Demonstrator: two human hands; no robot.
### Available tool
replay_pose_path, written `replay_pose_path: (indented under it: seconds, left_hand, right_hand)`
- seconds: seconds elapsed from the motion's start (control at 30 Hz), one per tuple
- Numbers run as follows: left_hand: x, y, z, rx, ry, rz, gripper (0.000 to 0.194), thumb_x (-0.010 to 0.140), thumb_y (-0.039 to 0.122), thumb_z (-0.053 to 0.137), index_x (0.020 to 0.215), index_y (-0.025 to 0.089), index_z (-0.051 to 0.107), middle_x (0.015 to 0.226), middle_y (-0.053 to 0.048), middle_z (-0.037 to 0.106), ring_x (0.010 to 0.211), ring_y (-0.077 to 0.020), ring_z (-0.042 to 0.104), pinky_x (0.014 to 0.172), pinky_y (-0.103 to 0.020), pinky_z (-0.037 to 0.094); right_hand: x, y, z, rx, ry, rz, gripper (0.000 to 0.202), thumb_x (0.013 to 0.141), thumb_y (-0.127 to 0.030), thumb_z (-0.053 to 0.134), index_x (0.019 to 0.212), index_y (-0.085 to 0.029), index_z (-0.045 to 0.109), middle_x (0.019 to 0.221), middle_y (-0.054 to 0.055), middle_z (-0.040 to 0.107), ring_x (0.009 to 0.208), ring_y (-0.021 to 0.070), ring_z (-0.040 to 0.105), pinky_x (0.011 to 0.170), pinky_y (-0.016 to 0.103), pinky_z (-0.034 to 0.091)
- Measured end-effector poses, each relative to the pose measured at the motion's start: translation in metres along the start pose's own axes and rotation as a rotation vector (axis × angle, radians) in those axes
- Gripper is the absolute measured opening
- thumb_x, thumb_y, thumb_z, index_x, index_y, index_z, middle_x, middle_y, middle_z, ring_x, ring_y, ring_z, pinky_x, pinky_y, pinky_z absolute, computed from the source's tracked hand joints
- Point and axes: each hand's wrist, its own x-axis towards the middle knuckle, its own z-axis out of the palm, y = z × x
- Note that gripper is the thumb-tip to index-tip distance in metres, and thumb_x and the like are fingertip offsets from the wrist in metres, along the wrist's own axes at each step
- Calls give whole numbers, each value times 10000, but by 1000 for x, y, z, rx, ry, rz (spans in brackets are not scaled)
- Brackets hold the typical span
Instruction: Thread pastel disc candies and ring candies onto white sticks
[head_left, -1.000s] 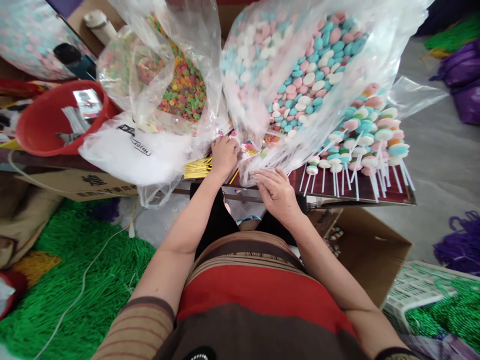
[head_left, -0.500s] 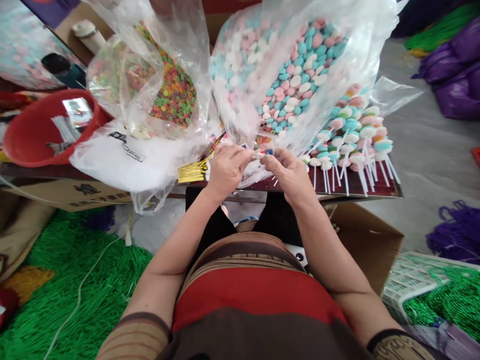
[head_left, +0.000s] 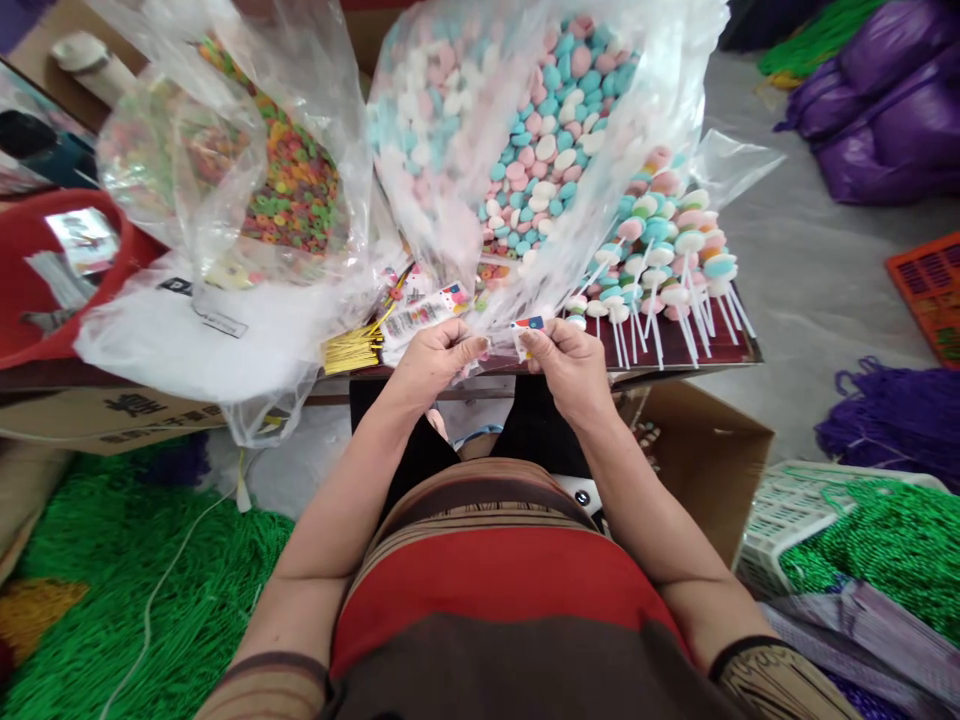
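Observation:
Between my two hands, over the table's front edge, is a small clear plastic bag (head_left: 501,340) with a printed label (head_left: 531,324). My left hand (head_left: 437,365) pinches its left side between thumb and fingers. On the other side, my right hand (head_left: 574,362) grips the printed end, thumb on top. Just beyond my left hand lie printed cards (head_left: 424,312) and a bundle of yellow twist ties (head_left: 351,350). To the right of my right hand are several white sticks threaded with pastel discs (head_left: 660,250).
Behind my hands stand a large bag of pink, blue and white discs (head_left: 544,160) and a bag of small coloured rings (head_left: 292,195). A red basin (head_left: 135,265) is at the left. Below the table are a cardboard box (head_left: 705,460) and green bead strands (head_left: 150,560).
My hands have moved apart slightly, and the plastic between them now shows. The printed cards beyond my left hand have come into view. The whole view has shifted.

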Motion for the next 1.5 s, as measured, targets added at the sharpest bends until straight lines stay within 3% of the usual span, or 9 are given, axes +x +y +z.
replay_pose_path:
  seconds: [0.23,0.37,0.5,0.73,0.9,1.0,1.13,1.27,1.5]
  left_hand:
    - [-3,2,7,256,-8,133,749,820,928,497,626,205,512,498,33,475,475,-92,421,511,-247,322]
    - [-4,-1,3,369,-21,193,679,914,817,491,658,191,558,505,42,470,496,-94,436,522,-237,338]
    - [-1,-11,3,285,5,158,473,898,638,649,1001,184,730,569,67,534,480,-92,424,497,-223,359]
    - [8,-10,11,380,78,420,367,933,494,655,726,194,695,666,5,637,659,-127,570,683,-249,467]
    - [14,-15,10,236,257,277,478,957,626,626,737,202,610,545,56,500,512,-96,459,549,-238,364]
    - [18,-23,12,-13,204,233,496,929,672,663,775,202,612,563,64,495,503,-83,452,525,-221,363]
    - [20,-26,18,-349,111,234,519,834,688,772,759,208,590,602,62,510,516,-77,468,516,-211,408]
    - [20,-25,18,-466,91,227,565,751,723,824,736,211,585,583,66,489,507,-79,468,520,-227,452]
    - [21,-34,13,-473,105,241,569,748,733,820,763,207,604,568,67,501,496,-91,520,531,-247,466]
  right_hand:
    - [-5,-3,1,66,-40,127,637,784,-814,724,627,-211,590,566,-29,549,545,114,490,553,266,407]
    - [-5,-9,3,96,-58,156,628,720,-795,787,633,-206,585,579,-23,575,551,114,496,554,257,417]
    - [-5,-10,3,-28,-11,149,746,809,-902,571,516,-225,463,449,-29,439,454,102,408,473,264,307]
    - [2,-13,-9,-217,-78,69,786,869,-880,503,462,-216,399,439,-22,392,460,90,375,466,265,260]
    - [22,-6,-32,-118,114,87,474,895,-639,621,947,-188,761,712,11,645,529,115,537,502,251,435]
    - [34,3,-39,-42,282,112,529,860,-541,650,1245,-189,735,1052,89,720,643,147,649,512,274,526]
    - [44,15,-32,-8,291,94,645,790,-496,736,1360,-200,677,1282,121,692,756,170,708,516,267,573]
    - [57,15,-23,226,340,140,626,756,-490,797,1312,-234,666,1209,73,713,677,112,671,457,199,508]
    - [78,-2,-22,519,400,229,362,723,-443,882,844,-209,633,631,-80,563,468,50,487,423,168,396]
